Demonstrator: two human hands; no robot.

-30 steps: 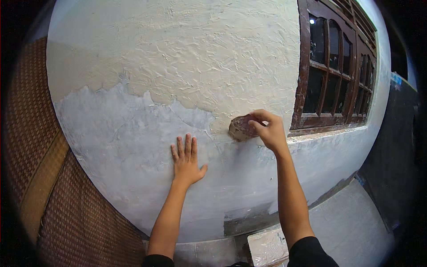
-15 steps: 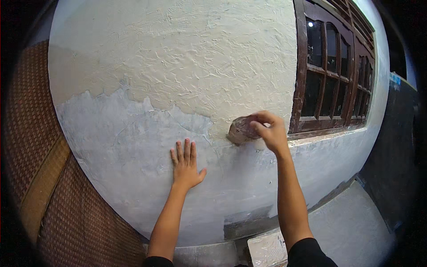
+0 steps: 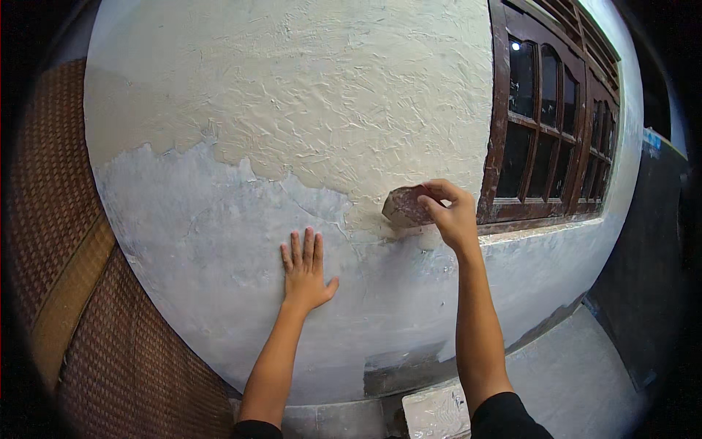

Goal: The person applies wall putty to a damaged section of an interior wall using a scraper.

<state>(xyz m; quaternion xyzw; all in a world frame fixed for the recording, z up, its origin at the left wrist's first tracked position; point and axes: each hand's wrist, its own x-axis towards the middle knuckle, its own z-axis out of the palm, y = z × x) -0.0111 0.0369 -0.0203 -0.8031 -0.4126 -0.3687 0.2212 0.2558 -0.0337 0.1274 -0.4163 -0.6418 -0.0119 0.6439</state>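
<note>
My left hand [image 3: 305, 276] lies flat on the smooth grey-white lower wall [image 3: 205, 241], its fingers spread and holding nothing. To its right and a little higher, my right hand [image 3: 455, 218] pinches a flat brown scraper [image 3: 402, 208] smeared with pale plaster. The scraper is at the lower border of the rough cream coat [image 3: 322, 95], left of the window's lower corner. I cannot tell whether its edge touches the wall. A pale lump of plaster [image 3: 423, 238] shows just under the scraper.
A brown wooden window [image 3: 542, 124] with a projecting sill [image 3: 541, 227] is at the right. Woven brown panels [image 3: 124, 351] stand along the left. Below, near my right forearm, is a plaster-smeared pale slab or lid [image 3: 437, 413] on the floor. A dark panel [image 3: 636, 271] stands at far right.
My right hand has moved the scraper slightly up and to the right, turning it so its face shows more. My left hand stays on the same patch of wall. The view has shifted slightly.
</note>
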